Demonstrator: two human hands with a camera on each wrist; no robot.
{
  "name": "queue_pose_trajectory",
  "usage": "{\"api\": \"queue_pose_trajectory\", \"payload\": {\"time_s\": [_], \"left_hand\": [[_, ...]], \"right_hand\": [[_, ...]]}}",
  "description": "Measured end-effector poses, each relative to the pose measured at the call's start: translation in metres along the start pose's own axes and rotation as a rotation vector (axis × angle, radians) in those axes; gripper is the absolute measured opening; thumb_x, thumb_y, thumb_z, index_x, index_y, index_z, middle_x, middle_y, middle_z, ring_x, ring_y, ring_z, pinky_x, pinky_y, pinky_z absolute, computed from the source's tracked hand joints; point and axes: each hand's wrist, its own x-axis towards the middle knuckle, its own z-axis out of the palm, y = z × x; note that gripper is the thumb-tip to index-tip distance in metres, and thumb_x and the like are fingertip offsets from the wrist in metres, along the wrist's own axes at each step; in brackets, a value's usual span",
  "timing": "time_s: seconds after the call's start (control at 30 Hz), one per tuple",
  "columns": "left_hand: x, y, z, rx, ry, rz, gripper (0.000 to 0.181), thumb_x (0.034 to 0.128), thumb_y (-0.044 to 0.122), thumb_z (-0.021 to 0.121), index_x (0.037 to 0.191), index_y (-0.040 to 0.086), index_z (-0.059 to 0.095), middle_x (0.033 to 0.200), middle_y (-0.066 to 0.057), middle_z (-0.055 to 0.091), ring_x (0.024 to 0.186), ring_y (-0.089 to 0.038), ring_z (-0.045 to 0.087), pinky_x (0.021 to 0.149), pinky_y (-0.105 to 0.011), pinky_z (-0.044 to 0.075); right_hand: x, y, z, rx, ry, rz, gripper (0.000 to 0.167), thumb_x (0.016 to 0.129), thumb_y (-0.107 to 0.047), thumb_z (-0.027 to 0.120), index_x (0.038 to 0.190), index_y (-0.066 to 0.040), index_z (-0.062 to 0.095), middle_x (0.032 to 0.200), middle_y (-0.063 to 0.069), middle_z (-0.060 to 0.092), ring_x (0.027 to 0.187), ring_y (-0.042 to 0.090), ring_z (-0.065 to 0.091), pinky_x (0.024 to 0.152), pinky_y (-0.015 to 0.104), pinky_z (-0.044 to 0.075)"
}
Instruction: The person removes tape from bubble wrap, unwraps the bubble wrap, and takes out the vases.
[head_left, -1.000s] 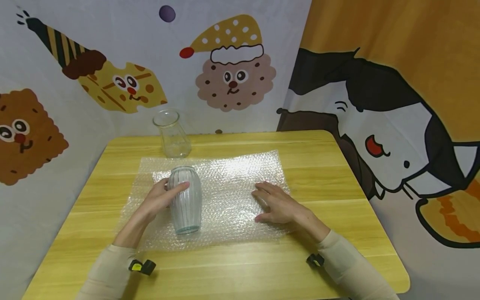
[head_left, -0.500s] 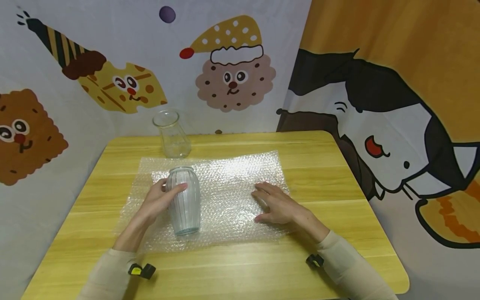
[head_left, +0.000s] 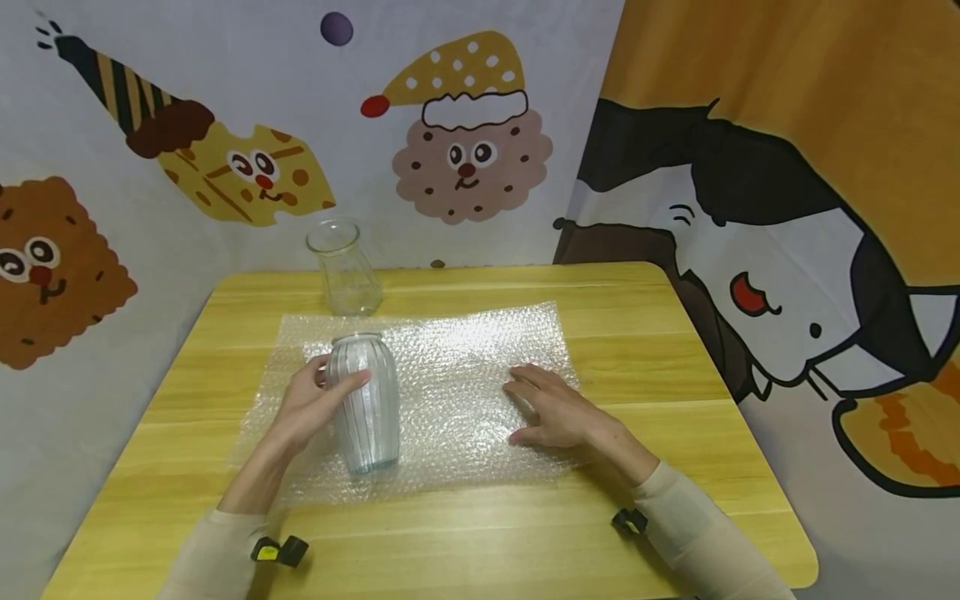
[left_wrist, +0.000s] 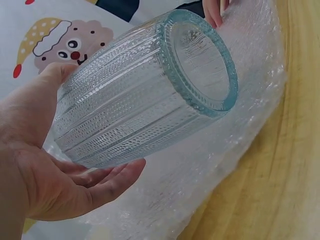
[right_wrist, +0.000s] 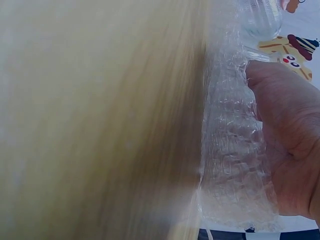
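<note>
My left hand (head_left: 311,400) grips a clear ribbed glass vase (head_left: 367,408) around its upper side, thumb lying across the front. The vase is tilted over the left part of a bubble wrap sheet (head_left: 465,400). In the left wrist view, the thick bluish rim of the vase (left_wrist: 200,65) faces the camera, and the fingers curl beneath the glass. Toward the sheet's right edge rests my right hand (head_left: 558,408), fingers spread loosely and pressing on the plastic. The right wrist view shows that hand (right_wrist: 292,135) against the bubble wrap (right_wrist: 232,135).
A second clear glass vase (head_left: 348,279) stands upright behind the sheet, at the back left of the wooden table (head_left: 480,542). Behind the table hangs a cloth backdrop (head_left: 270,50) with cartoon figures.
My left hand has shifted slightly left, carrying the vase with it. The right hand and the bubble wrap look the same.
</note>
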Motion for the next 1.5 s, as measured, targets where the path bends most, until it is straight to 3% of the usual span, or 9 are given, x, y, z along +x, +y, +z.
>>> {"api": "queue_pose_trajectory", "payload": {"time_s": [0.23, 0.53, 0.63, 0.87, 0.93, 1.03, 1.1, 1.17, 1.5], "left_hand": [[-0.007, 0.01, -0.002, -0.023, 0.003, 0.086, 0.096, 0.1064, 0.055, 0.075, 0.174, 0.002, 0.033, 0.162, -0.032, 0.058, 0.142, -0.047, 0.064, 0.113, -0.056, 0.065], [-0.012, 0.039, -0.007, -0.025, 0.015, 0.166, 0.091, 0.1056, 0.046, 0.078, 0.175, 0.007, 0.035, 0.163, -0.03, 0.059, 0.144, -0.048, 0.064, 0.105, -0.051, 0.068], [-0.012, 0.051, -0.01, -0.012, 0.028, 0.195, 0.089, 0.1044, 0.044, 0.08, 0.174, 0.009, 0.037, 0.163, -0.029, 0.06, 0.147, -0.048, 0.063, 0.102, -0.045, 0.067], [-0.01, 0.076, -0.012, -0.014, 0.084, 0.289, 0.086, 0.1019, 0.038, 0.084, 0.172, 0.013, 0.042, 0.159, -0.024, 0.065, 0.148, -0.045, 0.062, 0.092, -0.018, 0.059], [-0.009, 0.083, -0.012, -0.016, 0.105, 0.318, 0.086, 0.1009, 0.037, 0.085, 0.172, 0.014, 0.042, 0.16, -0.022, 0.064, 0.149, -0.044, 0.062, 0.097, -0.022, 0.06], [-0.006, 0.092, -0.011, -0.016, 0.136, 0.352, 0.092, 0.0986, 0.037, 0.088, 0.174, 0.015, 0.04, 0.163, -0.021, 0.063, 0.154, -0.044, 0.059, 0.113, -0.043, 0.061], [-0.003, 0.098, -0.011, -0.023, 0.147, 0.357, 0.098, 0.0965, 0.039, 0.09, 0.175, 0.016, 0.036, 0.166, -0.02, 0.06, 0.157, -0.044, 0.055, 0.122, -0.059, 0.056], [0.0, 0.104, -0.01, -0.028, 0.159, 0.36, 0.103, 0.0946, 0.042, 0.092, 0.177, 0.017, 0.034, 0.169, -0.02, 0.058, 0.16, -0.044, 0.053, 0.126, -0.067, 0.052], [0.026, 0.127, -0.005, -0.022, 0.229, 0.407, 0.116, 0.087, 0.041, 0.099, 0.178, 0.018, 0.031, 0.17, -0.018, 0.055, 0.155, -0.038, 0.057, 0.121, -0.062, 0.058]], "right_hand": [[0.0, 0.0, 0.0, -0.007, 0.005, -0.001, 0.093, 0.093, -0.054, 0.09, 0.166, -0.008, 0.054, 0.183, 0.023, 0.035, 0.17, 0.049, 0.033, 0.141, 0.072, 0.025], [0.0, -0.001, -0.001, -0.017, 0.002, -0.004, 0.094, 0.093, -0.054, 0.089, 0.165, -0.007, 0.054, 0.182, 0.024, 0.036, 0.17, 0.049, 0.034, 0.14, 0.072, 0.026], [-0.001, -0.001, 0.0, -0.013, 0.001, -0.001, 0.094, 0.093, -0.054, 0.09, 0.165, -0.007, 0.054, 0.182, 0.024, 0.036, 0.17, 0.049, 0.034, 0.14, 0.072, 0.025], [-0.001, -0.001, -0.001, -0.009, 0.003, 0.0, 0.094, 0.092, -0.055, 0.09, 0.166, -0.007, 0.054, 0.183, 0.023, 0.036, 0.17, 0.049, 0.034, 0.141, 0.072, 0.026], [-0.001, -0.001, 0.0, -0.007, 0.0, 0.003, 0.095, 0.093, -0.055, 0.089, 0.166, -0.008, 0.053, 0.183, 0.023, 0.035, 0.17, 0.048, 0.033, 0.141, 0.071, 0.025], [0.0, 0.0, 0.0, -0.006, -0.005, 0.004, 0.095, 0.093, -0.055, 0.089, 0.167, -0.008, 0.052, 0.183, 0.023, 0.034, 0.171, 0.048, 0.032, 0.141, 0.071, 0.025], [0.0, 0.0, 0.001, -0.006, -0.007, 0.006, 0.095, 0.093, -0.055, 0.089, 0.167, -0.008, 0.052, 0.184, 0.023, 0.034, 0.171, 0.048, 0.032, 0.141, 0.071, 0.024], [0.001, 0.0, 0.001, -0.007, -0.004, 0.004, 0.095, 0.093, -0.055, 0.089, 0.167, -0.008, 0.052, 0.183, 0.023, 0.034, 0.171, 0.048, 0.032, 0.141, 0.071, 0.024], [0.001, 0.001, 0.002, -0.004, 0.009, -0.004, 0.094, 0.092, -0.053, 0.091, 0.165, -0.006, 0.054, 0.182, 0.025, 0.036, 0.169, 0.05, 0.034, 0.14, 0.072, 0.026]]}}
